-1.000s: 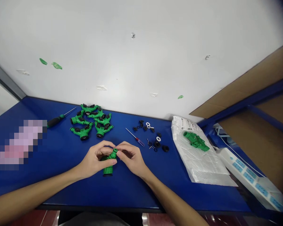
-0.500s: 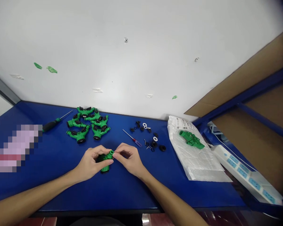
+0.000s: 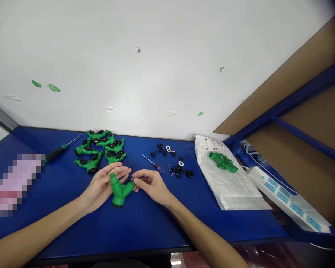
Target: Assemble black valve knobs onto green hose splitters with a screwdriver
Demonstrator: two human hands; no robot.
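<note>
A green Y-shaped hose splitter point(image 3: 120, 191) is held above the table, its black-rimmed wide end pointing down. My right hand point(image 3: 152, 186) pinches the tip of its right branch between thumb and fingers. Behind and left of the splitter is my left hand point(image 3: 102, 184), palm turned towards it and fingers stretched out and apart. Whether the left palm touches the splitter, I cannot tell. Just beyond the left hand lie several green splitters with black valve handles point(image 3: 89, 162).
A small screwdriver point(image 3: 154, 164) lies beside loose black fittings point(image 3: 179, 169) and white rings point(image 3: 181, 163). At right, green splitter bodies point(image 3: 223, 162) rest on a white plastic bag point(image 3: 240, 191), beside a power strip point(image 3: 290, 203). A larger screwdriver point(image 3: 56, 152) lies at left.
My left hand has loosened its hold and spread its fingers. The splitter has turned so its Y shape faces me, with the right hand still pinching one branch. The view has shifted slightly.
</note>
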